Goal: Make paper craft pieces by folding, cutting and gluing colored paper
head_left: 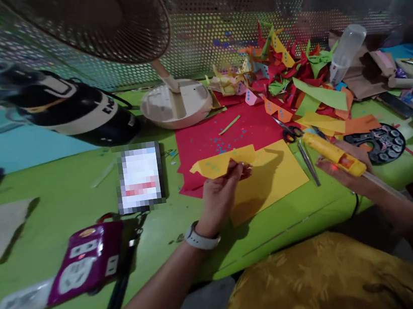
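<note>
My left hand (221,190), with a pale watch at the wrist, pinches a cut yellow paper piece (211,166) bearing small blue dots. Beneath it lie a flat yellow sheet (274,181) and a red sheet (200,140) scattered with tiny blue bits. On the right, my right hand (345,169) is wrapped round a yellow glue gun (330,152) with a glowing red light, its nozzle pointing up and left. Metal tweezers (308,164) and black scissors (290,132) rest between the two hands.
A fan base (177,105) and a black bottle (82,110) stand at the back. Folded paper pieces (275,69) are heaped at the back right. A black palette (387,143) lies right, a phone (139,178) and purple power strip (86,256) left.
</note>
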Demonstrator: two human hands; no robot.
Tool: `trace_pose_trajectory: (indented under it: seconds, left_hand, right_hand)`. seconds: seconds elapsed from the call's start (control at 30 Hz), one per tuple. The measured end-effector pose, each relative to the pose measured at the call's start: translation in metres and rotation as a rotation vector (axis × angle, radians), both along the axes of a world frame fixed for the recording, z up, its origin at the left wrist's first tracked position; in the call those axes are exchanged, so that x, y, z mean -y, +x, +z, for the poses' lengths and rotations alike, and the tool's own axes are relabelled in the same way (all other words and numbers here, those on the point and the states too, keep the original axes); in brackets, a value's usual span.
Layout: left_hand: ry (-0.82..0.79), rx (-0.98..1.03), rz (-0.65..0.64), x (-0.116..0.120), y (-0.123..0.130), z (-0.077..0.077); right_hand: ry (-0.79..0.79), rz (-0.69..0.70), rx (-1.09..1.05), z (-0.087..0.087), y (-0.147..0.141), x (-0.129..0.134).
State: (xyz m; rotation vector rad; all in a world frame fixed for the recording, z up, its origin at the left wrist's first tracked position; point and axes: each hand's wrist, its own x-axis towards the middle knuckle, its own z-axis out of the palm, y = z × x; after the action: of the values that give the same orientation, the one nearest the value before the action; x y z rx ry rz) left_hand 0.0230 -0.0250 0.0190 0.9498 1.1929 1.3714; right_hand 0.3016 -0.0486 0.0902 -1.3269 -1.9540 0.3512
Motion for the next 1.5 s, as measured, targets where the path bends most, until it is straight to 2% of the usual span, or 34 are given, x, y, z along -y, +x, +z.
trace_pose_trajectory:
  seconds: [0.07, 0.13, 0.2, 0.27, 0.4, 0.57, 0.63, 0.77, 0.8, 0.87, 0.93, 0.97, 1.03, 1.13, 1.23, 1.33, 1.4, 1.47, 1.5]
  left_hand:
    - [0.004, 0.03, 0.032, -0.001, -0.001, 0.0]
    - [-0.009, 0.066, 0.054, -0.003, -0.002, 0.001]
    - [-0.019, 0.107, 0.068, -0.005, -0.003, 0.002]
    - [-0.006, 0.145, 0.093, -0.007, -0.002, 0.003]
    - [0.033, 0.156, 0.128, -0.01, -0.002, 0.002]
    - [0.058, 0.144, 0.123, -0.011, -0.004, -0.002]
    - [0.061, 0.146, 0.107, -0.011, -0.004, -0.003]
    - [0.028, 0.16, 0.095, -0.009, -0.004, -0.003]
    - [0.02, 0.162, 0.098, -0.009, -0.003, -0.002]
    - [0.007, 0.173, 0.096, -0.007, -0.003, 0.001]
    - [-0.007, 0.192, 0.077, -0.005, -0.003, 0.005]
    - [-0.02, 0.203, 0.062, -0.004, -0.004, 0.008]
    - [-0.052, 0.226, 0.03, -0.002, -0.006, 0.012]
    - [-0.06, 0.264, -0.007, 0.002, -0.009, 0.014]
    - [-0.064, 0.296, -0.032, 0.006, -0.011, 0.014]
    - [-0.118, 0.314, -0.063, 0.009, -0.013, 0.015]
    - [-0.14, 0.322, -0.082, 0.009, -0.014, 0.015]
    - [-0.142, 0.335, -0.092, 0.009, -0.015, 0.015]
    - [-0.14, 0.342, -0.094, 0.008, -0.015, 0.015]
  right_hand:
    - [0.11, -0.114, 0.184, -0.008, 0.031, 0.002]
    - [0.117, -0.242, 0.332, -0.021, 0.061, 0.004]
    - [0.062, -0.343, 0.405, -0.034, 0.085, 0.006]
    - [-0.001, -0.386, 0.421, -0.043, 0.102, 0.008]
    - [-0.094, -0.404, 0.42, -0.046, 0.116, 0.008]
    - [-0.118, -0.408, 0.427, -0.045, 0.132, 0.001]
    - [-0.146, -0.37, 0.464, -0.044, 0.141, 0.0]
    - [-0.183, -0.186, 0.577, -0.03, 0.151, 0.004]
    - [-0.155, -0.161, 0.589, -0.025, 0.147, 0.006]
    - [-0.062, -0.209, 0.577, -0.013, 0.127, 0.008]
    - [0.019, -0.259, 0.421, -0.003, 0.093, 0.007]
    - [0.018, -0.212, 0.299, 0.001, 0.073, 0.006]
    - [-0.136, 0.02, 0.084, 0.007, 0.03, -0.001]
    - [-0.446, 0.203, -0.238, 0.014, -0.027, -0.019]
    - [-0.681, 0.413, -0.412, 0.011, -0.064, -0.04]
    - [-0.952, 0.593, -0.531, -0.003, -0.083, -0.054]
    - [-1.074, 0.677, -0.602, -0.011, -0.085, -0.058]
    - [-1.063, 0.662, -0.618, -0.014, -0.078, -0.062]
    - [-1.004, 0.61, -0.6, -0.013, -0.071, -0.063]
